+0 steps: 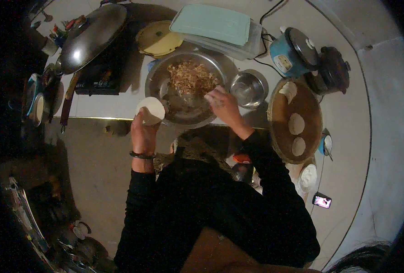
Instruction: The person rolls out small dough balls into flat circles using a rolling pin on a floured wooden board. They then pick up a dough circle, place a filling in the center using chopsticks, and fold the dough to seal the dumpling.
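Note:
My left hand (144, 134) holds a round, flat dough wrapper (151, 111) at the left rim of a wide metal basin (188, 114). Chopped filling (192, 76) lies in the upper part of that basin. Over the basin's right rim is my right hand (223, 105), its fingers bent close together near the filling; whether they pinch anything cannot be made out. A small metal bowl (249, 89) stands just right of the basin. Further right, a round woven tray (279, 131) bears several pale dough pieces (296, 124).
A lidded wok (94, 37) sits on an induction cooker (99, 83) at left. Behind the basin are a plastic box with a green lid (212, 24) and a yellow lid (159, 39). A blue rice cooker (292, 51), a dark pot (331, 71), a bowl of flour (308, 177) and a phone (322, 201) are at right.

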`<state>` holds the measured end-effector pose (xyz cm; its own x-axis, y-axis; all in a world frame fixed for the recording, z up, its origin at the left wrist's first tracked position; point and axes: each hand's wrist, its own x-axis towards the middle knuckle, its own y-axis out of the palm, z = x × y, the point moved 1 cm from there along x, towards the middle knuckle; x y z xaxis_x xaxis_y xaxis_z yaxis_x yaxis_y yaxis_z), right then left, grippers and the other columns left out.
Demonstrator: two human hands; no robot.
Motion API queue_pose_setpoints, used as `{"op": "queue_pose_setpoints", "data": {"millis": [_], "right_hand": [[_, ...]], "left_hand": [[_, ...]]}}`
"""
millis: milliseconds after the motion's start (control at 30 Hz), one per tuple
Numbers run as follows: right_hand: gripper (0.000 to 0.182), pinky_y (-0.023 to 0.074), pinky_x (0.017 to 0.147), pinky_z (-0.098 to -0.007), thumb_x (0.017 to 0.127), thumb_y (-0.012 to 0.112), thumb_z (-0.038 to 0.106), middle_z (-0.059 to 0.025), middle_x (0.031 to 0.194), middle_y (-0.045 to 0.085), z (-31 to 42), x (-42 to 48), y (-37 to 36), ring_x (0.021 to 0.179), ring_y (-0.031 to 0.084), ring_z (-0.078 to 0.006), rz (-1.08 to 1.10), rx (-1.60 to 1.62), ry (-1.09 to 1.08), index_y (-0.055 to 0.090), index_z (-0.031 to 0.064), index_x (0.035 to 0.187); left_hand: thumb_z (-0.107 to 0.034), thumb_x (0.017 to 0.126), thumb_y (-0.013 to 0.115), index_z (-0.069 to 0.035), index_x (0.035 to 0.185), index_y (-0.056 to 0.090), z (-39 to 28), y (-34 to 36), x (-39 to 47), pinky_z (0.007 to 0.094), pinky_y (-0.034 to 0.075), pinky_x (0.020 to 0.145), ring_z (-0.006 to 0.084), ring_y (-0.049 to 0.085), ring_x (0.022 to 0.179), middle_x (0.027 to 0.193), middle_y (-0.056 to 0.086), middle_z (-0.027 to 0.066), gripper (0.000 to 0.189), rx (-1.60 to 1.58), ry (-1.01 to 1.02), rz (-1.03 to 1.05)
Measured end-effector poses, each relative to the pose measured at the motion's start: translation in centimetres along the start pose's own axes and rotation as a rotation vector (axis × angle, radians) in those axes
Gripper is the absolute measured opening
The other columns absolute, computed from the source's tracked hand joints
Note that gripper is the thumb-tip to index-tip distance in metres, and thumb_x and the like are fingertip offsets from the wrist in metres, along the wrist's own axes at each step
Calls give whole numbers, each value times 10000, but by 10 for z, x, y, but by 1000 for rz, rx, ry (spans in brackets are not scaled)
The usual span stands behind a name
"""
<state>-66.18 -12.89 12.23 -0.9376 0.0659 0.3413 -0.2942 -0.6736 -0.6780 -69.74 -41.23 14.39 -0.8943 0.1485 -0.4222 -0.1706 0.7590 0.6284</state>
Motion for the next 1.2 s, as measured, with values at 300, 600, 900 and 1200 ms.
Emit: {"op": "queue_pose_setpoints", "data": {"millis": [300,600,900,1200], "right_hand": [[129,488,757,-313,912,648,104,-109,878,634,-3,10,-14,816,626,-231,-137,224,96,676,-1,983],[147,492,782,-304,887,669,62,-96,983,664,-28,0,25,867,627,-246,-79,174,59,681,22,1028],[136,500,754,-340,883,669,51,-94,943,642,2,2,49,857,630,-249,49,308,-101,679,31,1017],[185,514,735,-311,981,561,138,-86,942,648,2,-3,62,841,640,-202,92,484,31,669,-2,1038]], "left_hand": [[-275,973,550,15,1347,457,5,-20,27,434,420,1061,287,499,1245,1360,504,137,482,0,19,30],[-262,971,543,18,1339,468,9,-26,27,431,418,1036,278,497,1243,1339,522,133,468,-38,8,-52],[-309,947,589,5,1343,471,4,-29,23,422,430,1014,289,500,1232,1339,514,135,519,42,22,-94],[-298,962,563,-5,1339,477,3,-36,23,429,425,1015,281,508,1222,1335,519,133,485,2,42,-84]]}}
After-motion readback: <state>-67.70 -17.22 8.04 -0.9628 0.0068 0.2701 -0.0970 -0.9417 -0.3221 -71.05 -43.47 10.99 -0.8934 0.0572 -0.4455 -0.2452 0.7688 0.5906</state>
